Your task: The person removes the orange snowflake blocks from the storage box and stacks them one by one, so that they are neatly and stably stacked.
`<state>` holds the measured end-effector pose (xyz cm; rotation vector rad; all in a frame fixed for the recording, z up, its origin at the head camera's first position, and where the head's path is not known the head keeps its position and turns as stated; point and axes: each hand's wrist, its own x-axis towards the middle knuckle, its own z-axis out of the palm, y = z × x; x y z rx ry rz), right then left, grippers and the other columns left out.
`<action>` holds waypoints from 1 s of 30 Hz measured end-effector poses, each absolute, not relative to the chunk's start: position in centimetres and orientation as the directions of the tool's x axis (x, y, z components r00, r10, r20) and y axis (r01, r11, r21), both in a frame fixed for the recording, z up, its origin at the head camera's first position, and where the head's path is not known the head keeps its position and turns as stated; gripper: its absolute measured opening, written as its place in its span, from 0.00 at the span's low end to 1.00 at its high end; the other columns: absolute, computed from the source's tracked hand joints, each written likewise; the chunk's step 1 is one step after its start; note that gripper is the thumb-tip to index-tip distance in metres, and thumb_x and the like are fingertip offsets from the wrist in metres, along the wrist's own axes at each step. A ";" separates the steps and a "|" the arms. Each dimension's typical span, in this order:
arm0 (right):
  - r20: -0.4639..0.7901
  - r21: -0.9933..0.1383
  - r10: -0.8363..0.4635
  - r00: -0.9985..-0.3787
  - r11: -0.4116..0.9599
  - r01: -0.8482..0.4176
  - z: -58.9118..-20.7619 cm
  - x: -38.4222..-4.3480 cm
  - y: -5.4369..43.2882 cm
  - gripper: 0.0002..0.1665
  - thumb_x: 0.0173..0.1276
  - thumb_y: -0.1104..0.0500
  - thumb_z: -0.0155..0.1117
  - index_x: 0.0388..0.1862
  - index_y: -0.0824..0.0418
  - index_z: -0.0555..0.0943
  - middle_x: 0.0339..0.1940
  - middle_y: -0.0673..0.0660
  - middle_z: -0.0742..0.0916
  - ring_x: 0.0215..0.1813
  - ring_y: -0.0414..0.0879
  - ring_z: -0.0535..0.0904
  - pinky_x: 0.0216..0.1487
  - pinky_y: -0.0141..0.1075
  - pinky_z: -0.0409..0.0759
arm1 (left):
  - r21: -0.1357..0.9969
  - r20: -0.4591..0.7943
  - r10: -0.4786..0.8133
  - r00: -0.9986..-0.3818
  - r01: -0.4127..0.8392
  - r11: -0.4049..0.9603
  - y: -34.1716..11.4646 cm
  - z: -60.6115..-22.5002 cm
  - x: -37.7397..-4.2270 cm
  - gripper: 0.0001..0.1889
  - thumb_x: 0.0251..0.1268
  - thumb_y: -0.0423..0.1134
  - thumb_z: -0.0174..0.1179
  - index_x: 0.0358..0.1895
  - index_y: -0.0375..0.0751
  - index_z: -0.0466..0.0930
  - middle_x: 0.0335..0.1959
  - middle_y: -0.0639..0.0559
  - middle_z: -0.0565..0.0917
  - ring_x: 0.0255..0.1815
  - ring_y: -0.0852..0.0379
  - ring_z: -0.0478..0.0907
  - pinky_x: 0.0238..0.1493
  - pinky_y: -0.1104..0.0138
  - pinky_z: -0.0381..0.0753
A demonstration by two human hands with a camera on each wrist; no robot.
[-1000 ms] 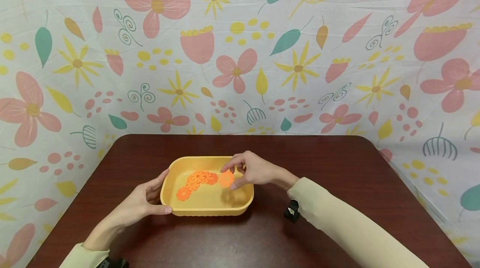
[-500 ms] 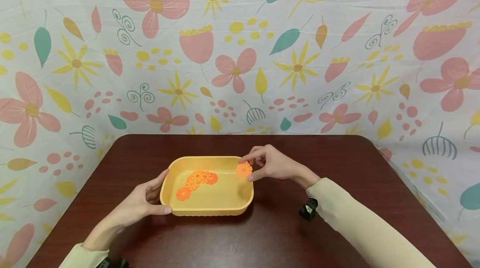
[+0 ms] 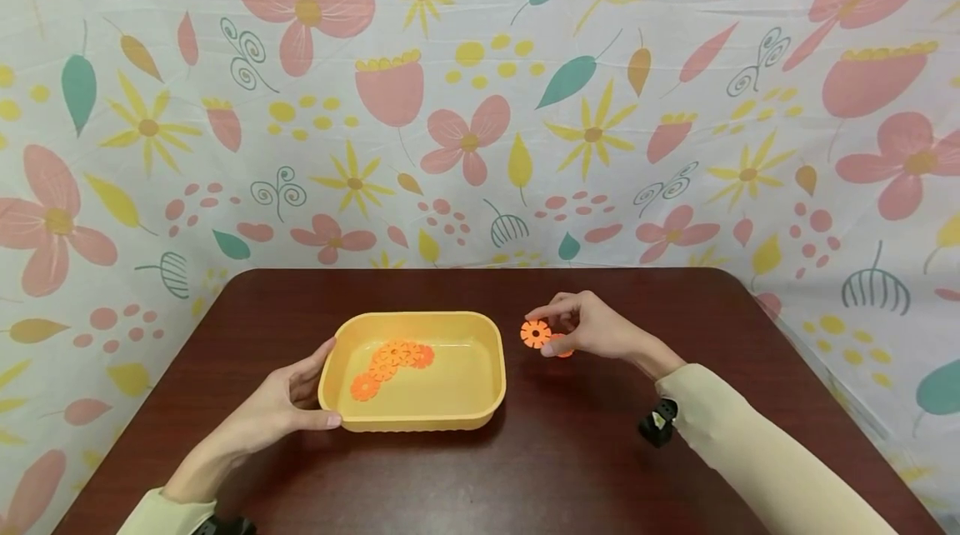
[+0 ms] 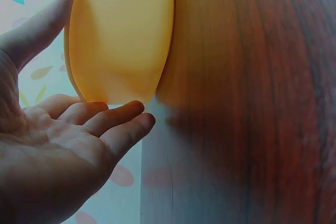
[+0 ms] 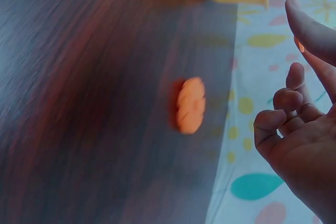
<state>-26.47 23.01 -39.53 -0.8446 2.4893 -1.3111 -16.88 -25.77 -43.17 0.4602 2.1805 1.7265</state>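
A yellow plastic tub stands on the table. My left hand holds its left end, thumb at the front corner and fingers along the side. Several flat orange snowflake discs with notched edges lie overlapping in its left half. To the right of the tub, my right hand pinches one orange snowflake disc between thumb and index finger, over the table. Just behind that, partly covered by the thumb, another orange disc lies on the tabletop; the right wrist view shows this loose disc blurred.
The dark reddish-brown table has rounded far corners. A white cloth printed with flowers and leaves hangs behind it and at both sides. Each wrist carries a small black device near the sleeve.
My right hand has lifted the orange snowflake disc out of the tub and carried it right, past the rim and over the table. The left hand keeps its hold on the tub.
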 end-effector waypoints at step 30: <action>0.023 -0.761 -0.525 -0.850 0.542 -0.356 -43.4 -27.6 27.7 0.28 0.61 0.61 0.83 0.60 0.67 0.88 0.35 0.59 0.82 0.41 0.55 0.72 0.38 0.37 0.70 | 0.971 -0.057 0.423 -0.904 0.048 0.233 -25.9 -42.6 -16.5 0.56 0.63 0.32 0.76 0.86 0.37 0.45 0.86 0.37 0.48 0.79 0.32 0.61 0.62 0.68 0.75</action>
